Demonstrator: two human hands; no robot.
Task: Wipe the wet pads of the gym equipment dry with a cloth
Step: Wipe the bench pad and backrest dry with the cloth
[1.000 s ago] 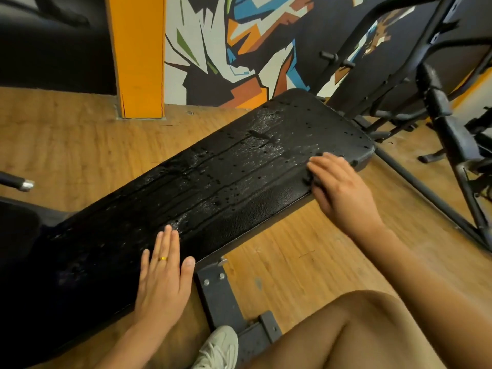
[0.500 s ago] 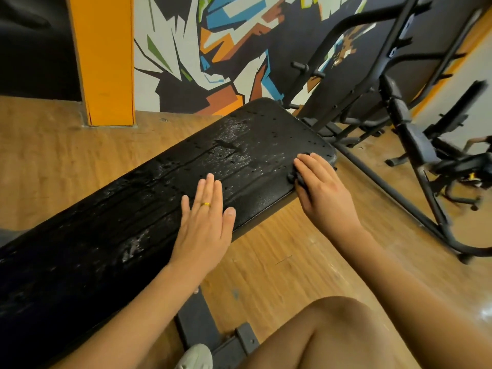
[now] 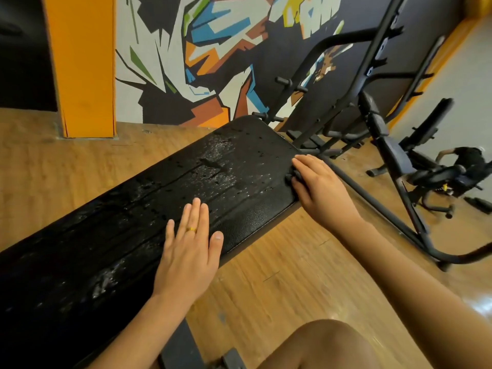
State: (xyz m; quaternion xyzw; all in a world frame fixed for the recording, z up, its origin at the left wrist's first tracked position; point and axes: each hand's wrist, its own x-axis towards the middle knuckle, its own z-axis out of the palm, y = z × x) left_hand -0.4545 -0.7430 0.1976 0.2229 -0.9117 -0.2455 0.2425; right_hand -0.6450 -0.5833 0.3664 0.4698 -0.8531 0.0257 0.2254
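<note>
Your task is barely begun, as far as this view shows. The long black grained-vinyl pad (image 3: 239, 166) of the gym equipment runs from beyond your right hand (image 3: 322, 190) down past your left hand (image 3: 189, 251) and on behind your left wrist. Nearly all of it is wet. Beads and smears of water (image 3: 218, 155) glisten between your two hands and ahead of your left fingertips, and more patches shine beside your left forearm.

Only one part looks dry. It is the matte, pebbled strip along the near edge, just to the thumb side of your left hand and running toward your right wrist.

Your left hand is released, lying flat on the pad with its fingers straight and together, holding nothing; I take it to be steadying you.

Your right hand lies over the far corner of the pad, fingers stretched out across the edge. Under its fingertips shows a small dark bunched thing (image 3: 290, 178), which I take for the cloth, though it is too dark against the pad to be sure. I cannot tell whether your thumb is grasping it or your hand merely presses on it.

What is left, in my judgement, is almost the whole surface: strokes from your right hand's corner back toward your left hand, then the stretch beyond your left wrist.
</note>
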